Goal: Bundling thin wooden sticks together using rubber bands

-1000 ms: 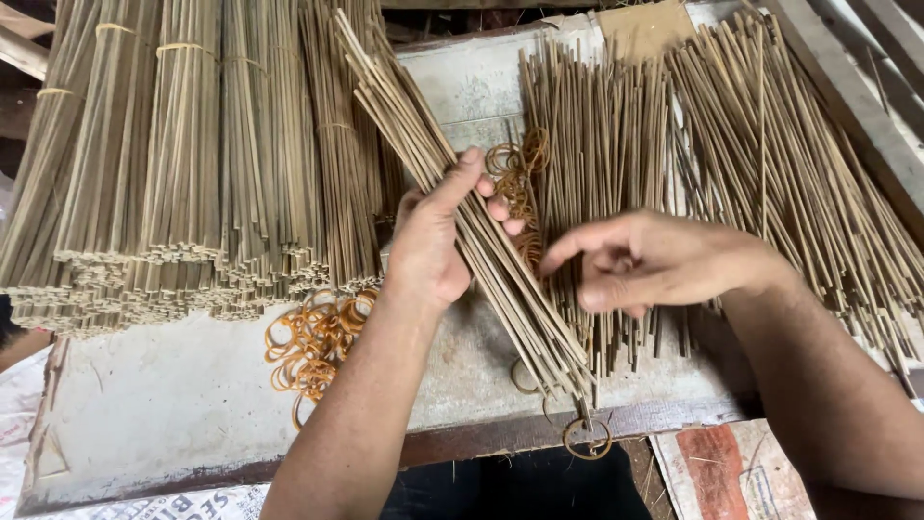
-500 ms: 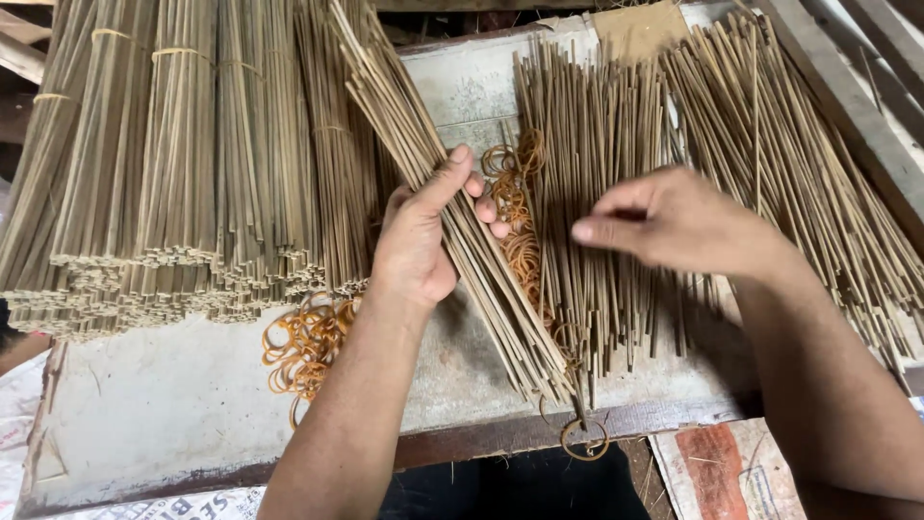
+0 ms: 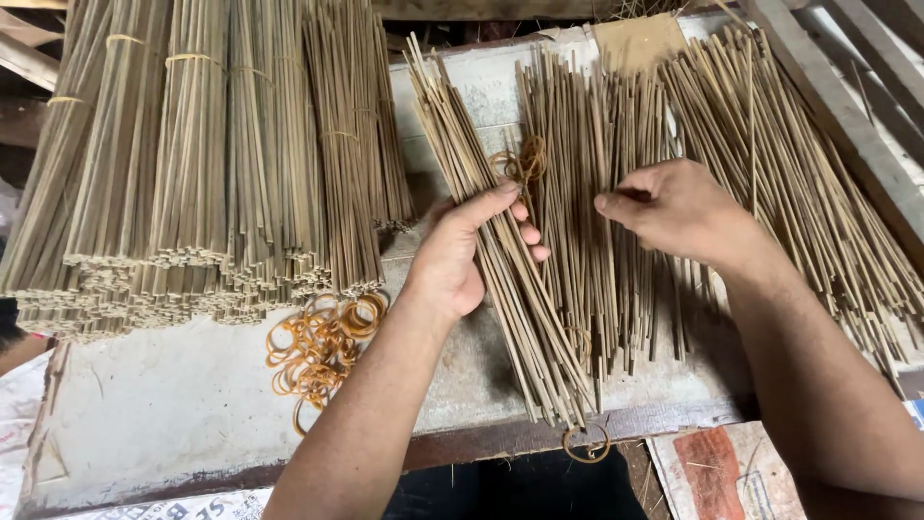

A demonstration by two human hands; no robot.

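Bamboo sticks fill a worn grey work board (image 3: 173,404), seen from above by the person at work. Nearest the viewer, at 6 o'clock, a single rubber band (image 3: 586,444) hangs at the board's front edge. Below it, at 5 o'clock, lies a flat package (image 3: 727,474) with a red-orange patch on pale wrapping. At 7 o'clock a strip of white printed sacking (image 3: 164,506) shows under the board. A loose heap of orange rubber bands (image 3: 322,347) rests on the board at 8 o'clock.

At the centre, the left hand (image 3: 462,260) is clamped around a bundle of thin sticks (image 3: 500,250), thumb over the top and fingers curled beneath. The bundle's long axis runs from 11 o'clock, far, to 5 o'clock, near, with its near ends reaching the board's front edge. Just right of it, the right hand (image 3: 674,212) rests palm down on a loose pile of sticks (image 3: 597,173), fingers drawn together and pointing toward 9 o'clock; whether it pinches any stick cannot be told. This pile lies at about 3 o'clock from the left hand's grip, its sticks running near to far, and the right hand is the nearer one to it. A few more rubber bands (image 3: 518,162) lie between bundle and pile.

Farther off, from 9 to 11 o'clock, stand tied bundles (image 3: 192,173) side by side, each banded. At 1 to 2 o'clock another spread of loose sticks (image 3: 799,164) fans outward, beside a wooden beam (image 3: 837,96). A brown cardboard scrap (image 3: 640,40) sits at 12 o'clock.
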